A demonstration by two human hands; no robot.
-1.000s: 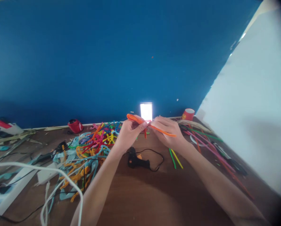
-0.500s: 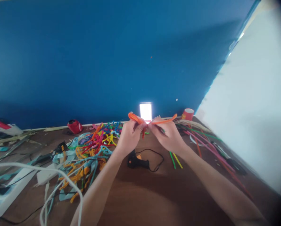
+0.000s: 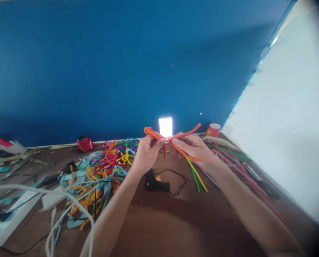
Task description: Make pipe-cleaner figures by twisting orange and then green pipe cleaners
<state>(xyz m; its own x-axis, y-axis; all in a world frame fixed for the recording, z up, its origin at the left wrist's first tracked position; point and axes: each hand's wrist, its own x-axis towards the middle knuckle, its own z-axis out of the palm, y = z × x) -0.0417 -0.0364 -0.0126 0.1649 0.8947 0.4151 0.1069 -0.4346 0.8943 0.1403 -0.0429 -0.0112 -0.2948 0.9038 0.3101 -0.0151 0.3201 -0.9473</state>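
The left hand [image 3: 146,152] and right hand [image 3: 195,147] pinched orange pipe cleaners [image 3: 152,132], whose right ends had just splayed, seemingly mid-shaping.

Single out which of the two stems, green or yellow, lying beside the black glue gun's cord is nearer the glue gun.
The green stem: its lower end lies left of the yellow stem's, toward the black glue gun.
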